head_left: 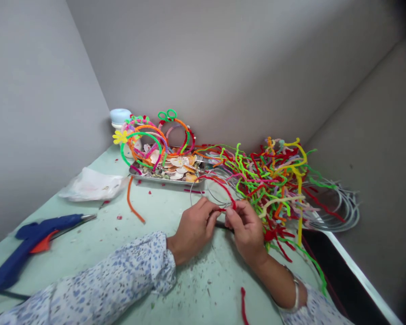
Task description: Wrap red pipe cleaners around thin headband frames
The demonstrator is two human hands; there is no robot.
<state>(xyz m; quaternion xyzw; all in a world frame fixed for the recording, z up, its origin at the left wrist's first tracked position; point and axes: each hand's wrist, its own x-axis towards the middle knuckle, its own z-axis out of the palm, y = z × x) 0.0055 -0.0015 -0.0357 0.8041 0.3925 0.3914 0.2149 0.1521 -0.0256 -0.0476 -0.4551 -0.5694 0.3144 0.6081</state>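
My left hand (195, 227) and my right hand (248, 232) meet over the middle of the table, both pinching a red pipe cleaner (227, 188). It arcs up from my right fingers along a thin wire hoop (191, 192), and a short stretch of it runs between the fingertips of both hands. Whether it is wrapped around the wire at my fingers is hidden. A dark, narrow object (222, 224) lies just beneath my hands, too covered to name. To the right of my right hand spreads a tangled heap of colourful pipe cleaners (257, 176).
A metal tray (162, 181) of shells stands at the back, with several pipe-cleaner headbands (149, 127) on it. On the left are a blue glue gun (54, 225) and a plastic bag (93, 185). Coiled wire (347, 210) lies far right, beside a dark panel (338, 271).
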